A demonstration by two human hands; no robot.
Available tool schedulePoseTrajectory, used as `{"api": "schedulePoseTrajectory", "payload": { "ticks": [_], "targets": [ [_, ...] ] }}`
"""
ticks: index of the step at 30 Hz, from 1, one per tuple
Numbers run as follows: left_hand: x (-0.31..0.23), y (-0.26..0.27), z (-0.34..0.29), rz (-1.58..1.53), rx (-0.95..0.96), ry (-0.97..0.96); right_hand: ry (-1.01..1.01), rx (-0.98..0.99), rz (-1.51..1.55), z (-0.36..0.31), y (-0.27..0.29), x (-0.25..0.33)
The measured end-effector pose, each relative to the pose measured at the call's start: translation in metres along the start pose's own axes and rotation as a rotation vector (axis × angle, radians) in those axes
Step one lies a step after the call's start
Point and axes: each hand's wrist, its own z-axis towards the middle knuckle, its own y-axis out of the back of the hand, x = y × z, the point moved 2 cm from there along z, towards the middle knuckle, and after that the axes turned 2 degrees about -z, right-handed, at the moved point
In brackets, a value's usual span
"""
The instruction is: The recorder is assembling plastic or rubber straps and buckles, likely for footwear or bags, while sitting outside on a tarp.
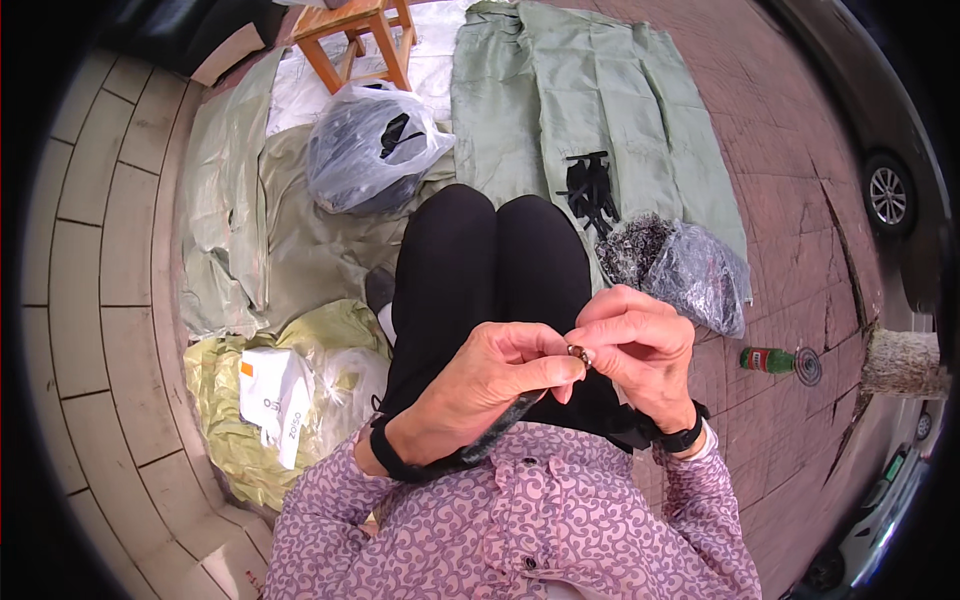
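Note:
Above my lap, both hands meet at a small shiny brown-and-silver piece, too small to name. My left hand pinches it from one side between thumb and fingers. On the other side my right hand is closed, thumb and fingertips pressed against the same piece. A dark band or strip hangs below my left palm toward the wrist; whether it joins the small piece is hidden by my fingers.
Beyond my knees lie a clear plastic bag of dark material and a wooden stool. At right are black straps, a heap of small dark-and-silver pieces by clear plastic, and a green bottle. A yellow-green sack lies left.

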Motion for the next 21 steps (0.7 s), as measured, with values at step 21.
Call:
{"api": "schedulePoseTrajectory", "payload": {
  "ticks": [21],
  "targets": [
    [0.003, 0.017, -0.001, 0.207, -0.266, -0.167, -0.334, -0.129, 0.279, -0.007, -0.026, -0.018]
  ]
}}
